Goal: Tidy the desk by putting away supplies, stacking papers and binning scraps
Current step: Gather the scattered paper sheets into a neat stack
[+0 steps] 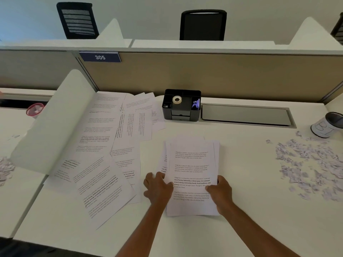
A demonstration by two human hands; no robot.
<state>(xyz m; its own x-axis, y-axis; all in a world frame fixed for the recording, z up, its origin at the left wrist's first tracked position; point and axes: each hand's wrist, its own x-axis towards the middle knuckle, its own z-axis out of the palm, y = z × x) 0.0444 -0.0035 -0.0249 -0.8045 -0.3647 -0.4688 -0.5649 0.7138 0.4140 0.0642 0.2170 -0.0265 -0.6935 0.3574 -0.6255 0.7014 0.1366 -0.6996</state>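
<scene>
- I see the paper stack (pixel 193 175) lying on the desk (pixel 241 229), at its middle.
- My left hand (pixel 157 190) and right hand (pixel 220 193) pinch its two side edges, fingers curled.
- Loose sheets (pixel 111 145) lie at the left, scraps (pixel 311 164) at the right.

Two black chairs (pixel 78 20) behind the partition's "305" sign (pixel 100 57).

Beneath the stack of papers (pixel 192 175) at desk centre, lower sheets showed only as offset edges; their text was covered. Both hands gripped its near sides, fingertips tucked under and unseen. Left of the stack, loose sheets (pixel 104 145) overlapped, print too blurred to read. Right of it, the cup (pixel 327 125) and paper scraps (pixel 311 166) were cut by the frame edge. Behind it, organizer (pixel 181 104) contents were too small to identify, save a tape roll (pixel 177 99).
</scene>
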